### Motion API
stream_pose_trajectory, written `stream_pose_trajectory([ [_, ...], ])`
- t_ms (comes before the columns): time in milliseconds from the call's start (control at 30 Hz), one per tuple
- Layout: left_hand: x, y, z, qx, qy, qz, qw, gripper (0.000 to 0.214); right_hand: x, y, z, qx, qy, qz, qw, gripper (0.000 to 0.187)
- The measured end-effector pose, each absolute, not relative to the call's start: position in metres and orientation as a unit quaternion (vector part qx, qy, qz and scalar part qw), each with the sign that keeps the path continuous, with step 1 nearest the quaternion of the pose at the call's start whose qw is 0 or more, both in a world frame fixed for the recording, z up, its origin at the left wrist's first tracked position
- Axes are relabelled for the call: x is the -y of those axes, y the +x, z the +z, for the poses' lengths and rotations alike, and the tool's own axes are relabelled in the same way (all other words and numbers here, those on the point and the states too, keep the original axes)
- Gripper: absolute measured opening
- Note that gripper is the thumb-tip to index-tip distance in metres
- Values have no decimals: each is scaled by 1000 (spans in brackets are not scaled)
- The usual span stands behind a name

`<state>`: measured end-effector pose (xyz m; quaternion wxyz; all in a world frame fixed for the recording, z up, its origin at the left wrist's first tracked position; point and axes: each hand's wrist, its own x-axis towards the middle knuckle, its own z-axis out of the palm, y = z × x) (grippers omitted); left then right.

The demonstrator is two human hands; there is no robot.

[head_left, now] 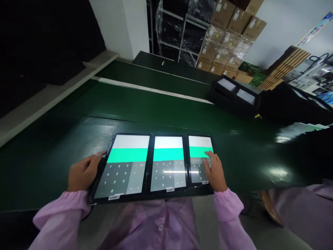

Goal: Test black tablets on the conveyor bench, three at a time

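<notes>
Three tablets lie side by side at the front of the green bench, each lit with a calculator keypad under a green band: the left tablet (128, 155), the middle tablet (168, 153) and the right tablet (199, 152). My left hand (84, 172) is closed at the left tablet's outer edge, its fingers curled and partly hidden there. Over the right tablet's screen is my right hand (215, 172), its fingers apart and pointing at the upper keys and green band. It holds nothing. Faint characters show in that tablet's white display area.
Beyond the tablets runs a green bench surface (156, 107) with a pale strip (156, 91). A black case with two pale panels (235, 93) stands at the back right. Stacked cartons (223, 41) and a wrapped rack (179, 31) are behind. Another person's sleeve (301, 208) shows at right.
</notes>
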<state>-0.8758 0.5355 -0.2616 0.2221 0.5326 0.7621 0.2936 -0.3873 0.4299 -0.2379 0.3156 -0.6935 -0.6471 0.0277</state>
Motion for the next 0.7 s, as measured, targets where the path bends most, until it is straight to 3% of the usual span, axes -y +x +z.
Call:
stream_pose_trajectory([
  [367,-534,-873,-255,-771,517,298,224,37,-424,-389,-234,616,-704,40,351,41],
  [567,-535,-875,-258,-770,519,304,213,34,-393,-380,-242,454,-739,89,489,48],
  [700,-534,-879,-262,-762,541,301,189,29,-379,-377,-262,393,-742,87,536,47],
])
